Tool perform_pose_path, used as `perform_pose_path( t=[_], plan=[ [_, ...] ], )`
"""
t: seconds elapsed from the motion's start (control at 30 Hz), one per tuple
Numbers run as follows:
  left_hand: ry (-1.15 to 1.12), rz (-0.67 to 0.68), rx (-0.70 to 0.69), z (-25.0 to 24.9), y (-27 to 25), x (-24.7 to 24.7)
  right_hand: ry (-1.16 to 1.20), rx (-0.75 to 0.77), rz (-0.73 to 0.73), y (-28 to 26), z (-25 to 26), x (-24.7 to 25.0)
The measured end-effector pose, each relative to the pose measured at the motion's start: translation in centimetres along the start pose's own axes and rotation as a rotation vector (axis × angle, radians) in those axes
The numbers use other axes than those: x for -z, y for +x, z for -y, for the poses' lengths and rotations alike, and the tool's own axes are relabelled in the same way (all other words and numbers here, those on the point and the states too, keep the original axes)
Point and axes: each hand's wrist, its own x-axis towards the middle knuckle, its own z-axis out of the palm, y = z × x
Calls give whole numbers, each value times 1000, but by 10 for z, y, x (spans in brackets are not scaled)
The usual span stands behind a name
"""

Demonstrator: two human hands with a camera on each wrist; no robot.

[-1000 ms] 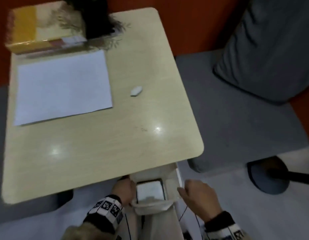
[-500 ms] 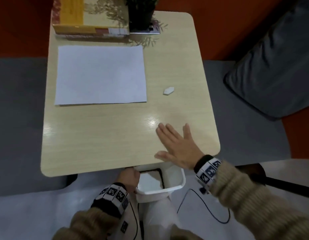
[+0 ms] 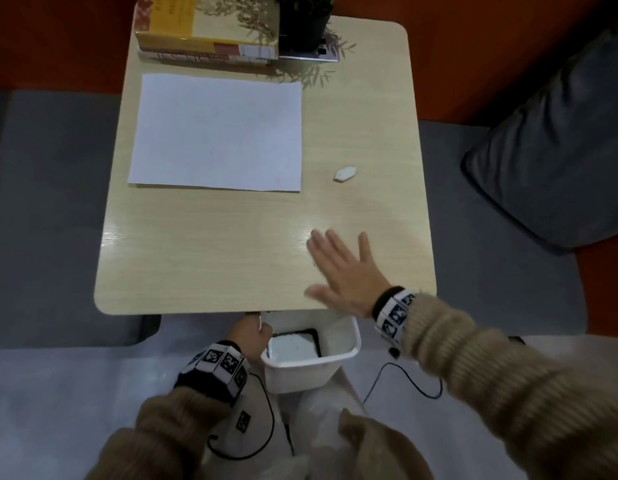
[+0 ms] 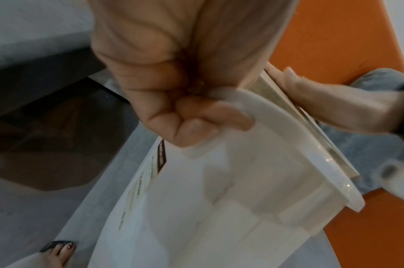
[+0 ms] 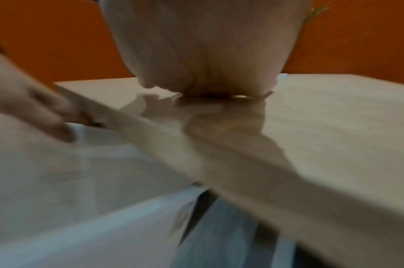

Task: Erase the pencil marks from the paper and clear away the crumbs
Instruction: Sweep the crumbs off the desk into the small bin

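A white sheet of paper [image 3: 217,133] lies flat on the far left of the light wooden table [image 3: 203,258]. A small white eraser [image 3: 345,173] lies to the right of the paper. My right hand [image 3: 342,271] lies flat and open on the table's near right part, fingers spread, palm down [image 5: 203,54]. My left hand [image 3: 251,336] grips the rim of a white plastic bin [image 3: 338,358] held just under the table's near edge. In the left wrist view the left hand's fingers [image 4: 207,116] curl over the bin's rim [image 4: 288,137]. A few dark specks lie on the table by my right hand.
A stack of books [image 3: 203,32] and a potted plant in a black pot [image 3: 304,26] stand at the table's far edge. A grey cushion [image 3: 560,140] rests on the grey bench to the right. A black cable [image 3: 404,379] hangs below my right wrist.
My right hand left the bin, rose onto the table's near right part and spread flat. The left hand has kept its grip on the bin under the edge.
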Motion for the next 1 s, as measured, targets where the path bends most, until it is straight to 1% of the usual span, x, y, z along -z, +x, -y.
perform_pose_path(
  t=[0.03,0.07,0.1,0.13,0.2,0.23,0.27,0.33,0.37,0.43,0.5,0.53,0.57,0.63,0.67,0.7,0.73,0.83,0.87,0.9,0.93,1.0],
  plan=[
    [-5,5,3,0,0,0,-37,80,19,-11,6,-7],
    [-12,4,7,0,0,1,-48,121,13,-25,7,-9],
    [-15,-2,9,0,0,1,-14,78,-5,-38,0,-8],
    [-15,-13,5,0,0,0,58,-43,-34,-48,-12,-8],
    [-26,-29,13,0,-1,0,178,-337,-91,-56,-37,-11],
    [-40,-30,21,0,-1,0,181,-413,-87,-57,-42,-14],
    [-48,-29,25,0,-1,0,176,-422,-68,-55,-40,-18],
    [-57,-18,32,-1,-1,0,140,-329,-46,-48,-15,-26],
    [-64,-8,33,-2,0,0,103,-247,-45,-45,4,-29],
    [-92,14,31,-5,-1,1,41,-18,-19,-45,35,-37],
    [-120,22,19,-7,-3,3,-8,202,9,-47,45,-40],
    [-125,20,8,-7,-5,5,-31,241,-9,-42,38,-35],
    [-127,14,2,-7,-5,5,-40,203,-40,-34,27,-29],
    [-121,-6,10,-4,-8,6,-8,-26,-96,-17,2,-13],
    [-119,-17,17,-3,-10,6,4,-122,-96,-11,-7,-8],
    [-118,-23,19,-1,-10,5,-11,-132,-83,-8,-9,-8],
    [-116,-26,15,1,-10,5,-30,-55,-60,-9,-1,-10],
    [-107,-16,20,4,-11,4,-126,371,53,-31,43,-30],
    [-107,-21,17,4,-11,5,-150,461,53,-38,49,-34],
    [-110,-32,13,4,-11,6,-153,488,30,-37,46,-34],
    [-112,-39,10,4,-12,8,-135,421,2,-31,39,-31],
    [-110,-31,21,4,-14,10,-46,136,-65,-22,25,-17]
  ],
)
